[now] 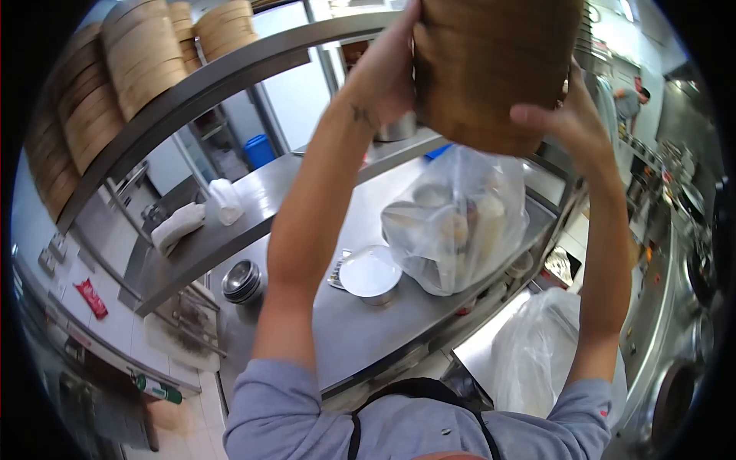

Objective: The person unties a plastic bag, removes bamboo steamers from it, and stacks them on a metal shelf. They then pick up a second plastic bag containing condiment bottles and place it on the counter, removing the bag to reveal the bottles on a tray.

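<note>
A stack of round bamboo steamers (491,77) is raised high in front of me, its top cut off by the frame. My left hand (387,69) grips its left side, though the fingers are partly hidden behind it. On the right side my right hand (563,123) holds the stack near its bottom, thumb across the front. Both arms are stretched up, level with the metal overhead shelf (268,57). Below the stack, a clear plastic bag (460,222) with containers inside sits on the steel counter (345,337).
More bamboo steamers (142,54) stand stacked on the upper shelf at left. A white-topped round container (370,271) and metal bowls (241,281) rest on the counter. White cloths (180,226) lie on the middle shelf. Another person (629,103) is far right, near the cooking line.
</note>
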Demonstrator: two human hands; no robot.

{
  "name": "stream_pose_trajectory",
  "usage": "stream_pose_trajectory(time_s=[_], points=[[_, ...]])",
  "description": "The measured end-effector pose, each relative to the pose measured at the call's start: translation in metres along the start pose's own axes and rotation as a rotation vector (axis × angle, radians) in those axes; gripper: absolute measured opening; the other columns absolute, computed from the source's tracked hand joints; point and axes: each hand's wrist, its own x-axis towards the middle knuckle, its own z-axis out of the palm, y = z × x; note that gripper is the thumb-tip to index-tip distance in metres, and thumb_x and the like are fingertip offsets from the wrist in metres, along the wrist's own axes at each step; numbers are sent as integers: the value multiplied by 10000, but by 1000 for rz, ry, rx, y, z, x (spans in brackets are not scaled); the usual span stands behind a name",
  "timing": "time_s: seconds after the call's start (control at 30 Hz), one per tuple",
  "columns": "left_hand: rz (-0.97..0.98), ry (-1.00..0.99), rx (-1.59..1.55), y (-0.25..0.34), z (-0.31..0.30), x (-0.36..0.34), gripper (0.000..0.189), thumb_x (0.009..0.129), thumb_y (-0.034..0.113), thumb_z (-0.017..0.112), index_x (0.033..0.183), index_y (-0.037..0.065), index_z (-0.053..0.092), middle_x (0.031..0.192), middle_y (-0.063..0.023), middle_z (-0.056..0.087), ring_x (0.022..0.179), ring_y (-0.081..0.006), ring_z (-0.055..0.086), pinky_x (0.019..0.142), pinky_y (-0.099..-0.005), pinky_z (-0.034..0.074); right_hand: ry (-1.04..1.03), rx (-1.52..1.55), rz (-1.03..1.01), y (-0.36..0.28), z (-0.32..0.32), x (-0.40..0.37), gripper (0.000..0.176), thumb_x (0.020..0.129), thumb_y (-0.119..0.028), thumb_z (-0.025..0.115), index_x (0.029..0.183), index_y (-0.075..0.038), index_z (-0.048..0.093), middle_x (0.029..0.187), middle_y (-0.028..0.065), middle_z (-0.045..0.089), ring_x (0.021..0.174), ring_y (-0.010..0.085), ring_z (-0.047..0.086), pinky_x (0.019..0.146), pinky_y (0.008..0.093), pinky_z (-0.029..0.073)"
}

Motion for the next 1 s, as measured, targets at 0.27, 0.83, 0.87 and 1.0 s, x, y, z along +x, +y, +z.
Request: stream_pose_trajectory(time_s=[0.27,0.83,0.87,1.0], points=[[-85,133,105,130,-38,-17,922,865,764,396,1411,21,402,1417,-227,408,1298,-378,411,1045,-612,343,-304,224,245,-95,38,93,902,702,-368,839,1371,45,397,1170,197,572,1062,257,600,818,344,560],[157,538,129,190,-157,-30,617,926,572,476,1302,87,540,1302,-177,548,1199,-339,526,1000,-516,428,-577,398,26,-45,195,235,769,721,-478,802,1185,89,568,1032,213,617,736,223,676,541,296,600],[142,608,176,186,-151,-32,636,926,597,444,1333,112,508,1338,-160,520,1236,-331,489,1016,-532,396,-606,416,6,-46,201,240,749,729,-465,800,1187,81,568,1029,205,620,736,215,677,533,292,599],[94,880,363,188,-142,-30,721,929,698,317,1460,215,376,1480,-90,409,1385,-300,343,1080,-592,269,-495,228,-106,-37,225,255,1015,627,-621,773,1310,51,436,1001,239,603,687,289,697,527,395,612]])
